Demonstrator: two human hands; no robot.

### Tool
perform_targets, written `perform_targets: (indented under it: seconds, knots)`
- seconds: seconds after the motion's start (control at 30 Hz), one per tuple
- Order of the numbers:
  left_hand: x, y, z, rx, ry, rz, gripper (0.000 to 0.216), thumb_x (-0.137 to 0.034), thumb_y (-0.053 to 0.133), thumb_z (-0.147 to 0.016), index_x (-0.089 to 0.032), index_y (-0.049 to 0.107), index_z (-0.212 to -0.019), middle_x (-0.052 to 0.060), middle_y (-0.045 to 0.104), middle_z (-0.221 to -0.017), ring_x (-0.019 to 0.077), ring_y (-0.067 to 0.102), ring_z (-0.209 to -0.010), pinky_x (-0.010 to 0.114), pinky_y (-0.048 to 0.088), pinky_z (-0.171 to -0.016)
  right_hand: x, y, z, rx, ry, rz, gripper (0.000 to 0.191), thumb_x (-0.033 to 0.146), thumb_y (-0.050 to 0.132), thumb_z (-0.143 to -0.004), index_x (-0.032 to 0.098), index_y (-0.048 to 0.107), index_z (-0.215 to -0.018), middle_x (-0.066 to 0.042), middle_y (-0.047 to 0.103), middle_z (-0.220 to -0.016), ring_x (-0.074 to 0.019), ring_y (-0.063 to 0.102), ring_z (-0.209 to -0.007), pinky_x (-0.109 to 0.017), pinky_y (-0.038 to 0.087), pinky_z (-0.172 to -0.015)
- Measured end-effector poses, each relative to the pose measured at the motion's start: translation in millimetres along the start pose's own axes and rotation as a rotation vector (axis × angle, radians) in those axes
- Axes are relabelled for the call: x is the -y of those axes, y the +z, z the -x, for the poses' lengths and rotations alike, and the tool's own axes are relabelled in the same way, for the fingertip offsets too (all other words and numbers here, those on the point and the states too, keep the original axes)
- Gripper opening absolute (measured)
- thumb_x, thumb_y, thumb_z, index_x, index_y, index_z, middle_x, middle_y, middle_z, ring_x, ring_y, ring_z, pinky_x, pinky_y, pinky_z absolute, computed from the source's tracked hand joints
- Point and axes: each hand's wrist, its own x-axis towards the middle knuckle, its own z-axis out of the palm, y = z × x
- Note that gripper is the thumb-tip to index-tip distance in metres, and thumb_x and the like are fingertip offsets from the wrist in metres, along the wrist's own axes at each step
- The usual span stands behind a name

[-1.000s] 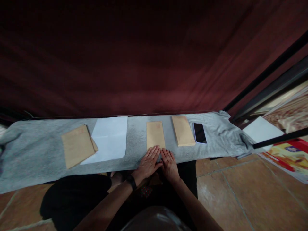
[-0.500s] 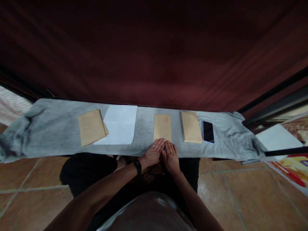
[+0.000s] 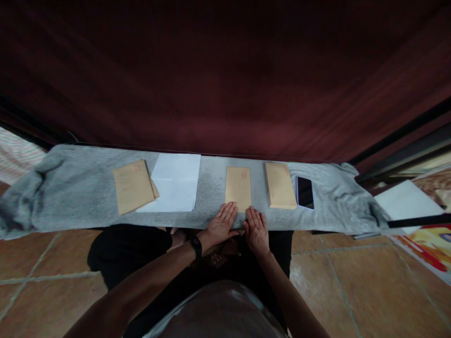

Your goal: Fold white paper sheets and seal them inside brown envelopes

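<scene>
Envelope point(image 3: 238, 184), left of brown stack point(image 3: 280, 184): our left hand point(image 3: 220, 228), right hand point(image 3: 258, 234) flat, apart, seemingly touching its near edge; best pressed evenly.

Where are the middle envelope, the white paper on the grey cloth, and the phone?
Middle envelope point(image 3: 238, 188): head view, middle of its upward face.
White paper point(image 3: 176, 184): head view, middle of its uncovered area.
Phone point(image 3: 305, 193): head view, middle of its dark screen.

Left hand point(image 3: 221, 226) flat, right hand point(image 3: 257, 232) alongside
</scene>
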Motion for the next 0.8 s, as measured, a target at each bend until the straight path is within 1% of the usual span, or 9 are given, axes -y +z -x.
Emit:
perform_targets:
  seconds: [0.1, 0.2, 0.3, 0.4, 0.53, 0.67, 0.8]
  knots:
    - [0, 0, 2, -0.011, -0.026, -0.016, 0.089, -0.062, 0.050, -0.094, -0.003, 0.024, -0.155, 0.026, 0.023, -0.163, 0.0338, 0.016, -0.154, 0.052, 0.019, -0.125, 1, -1, -2, -0.009, 0.019, 0.016, 0.050, 0.030, 0.036, -0.106, 0.010, 0.041, -0.152, -0.018, 0.048, -0.152, -0.0288, 0.041, -0.144, -0.053, 0.029, -0.120]
    - [0, 1, 3, -0.030, -0.044, -0.016, 0.087, -0.057, 0.050, -0.095, -0.003, 0.022, -0.156, 0.025, 0.023, -0.163, 0.0331, 0.017, -0.153, 0.051, 0.020, -0.125, 9, 0, -7, 0.002, 0.005, 0.019, 0.051, 0.031, 0.037, -0.106, 0.006, 0.042, -0.150, -0.020, 0.046, -0.153, -0.0297, 0.038, -0.146, -0.052, 0.030, -0.120]
    - [2, 3, 5, -0.052, -0.043, -0.013, 0.084, -0.053, 0.050, -0.095, -0.003, 0.021, -0.157, 0.024, 0.024, -0.163, 0.0315, 0.019, -0.153, 0.049, 0.021, -0.125, 20, 3, -12, 0.072, -0.073, -0.018, 0.052, 0.033, 0.037, -0.106, 0.009, 0.040, -0.152, -0.016, 0.046, -0.154, -0.0264, 0.037, -0.147, -0.048, 0.032, -0.120]
    - [4, 4, 9, -0.078, -0.041, -0.024, 0.081, -0.052, 0.048, -0.096, -0.003, 0.024, -0.156, 0.023, 0.027, -0.162, 0.0308, 0.022, -0.153, 0.047, 0.022, -0.125, 26, 4, -15, 0.107, -0.075, -0.023, 0.053, 0.034, 0.037, -0.106, 0.010, 0.039, -0.153, -0.015, 0.046, -0.154, -0.0252, 0.038, -0.146, -0.046, 0.032, -0.121]
    - [8, 2, 16, -0.109, -0.075, -0.043, 0.083, -0.057, 0.048, -0.095, -0.003, 0.028, -0.155, 0.023, 0.030, -0.161, 0.0320, 0.025, -0.152, 0.047, 0.025, -0.124, 19, 1, -12, 0.105, -0.023, 0.001, 0.054, 0.035, 0.039, -0.105, 0.010, 0.038, -0.154, -0.015, 0.046, -0.155, -0.0260, 0.039, -0.146, -0.046, 0.030, -0.121]
    - [12, -1, 22, -0.119, -0.099, -0.053, 0.082, -0.057, 0.048, -0.096, -0.003, 0.030, -0.155, 0.024, 0.031, -0.161, 0.0332, 0.025, -0.151, 0.048, 0.026, -0.123, 8, -5, -7, 0.100, 0.006, 0.016, 0.054, 0.033, 0.038, -0.105, 0.013, 0.036, -0.155, -0.014, 0.044, -0.156, -0.0261, 0.042, -0.144, -0.047, 0.028, -0.122]
    - [9, -2, 21, -0.149, -0.124, -0.046, 0.082, -0.056, 0.049, -0.096, -0.002, 0.031, -0.154, 0.025, 0.032, -0.160, 0.0336, 0.026, -0.151, 0.049, 0.027, -0.123, 7, -7, -6, 0.089, 0.033, 0.025, 0.052, 0.031, 0.040, -0.105, 0.013, 0.038, -0.154, -0.013, 0.045, -0.155, -0.0265, 0.042, -0.144, -0.047, 0.028, -0.122]
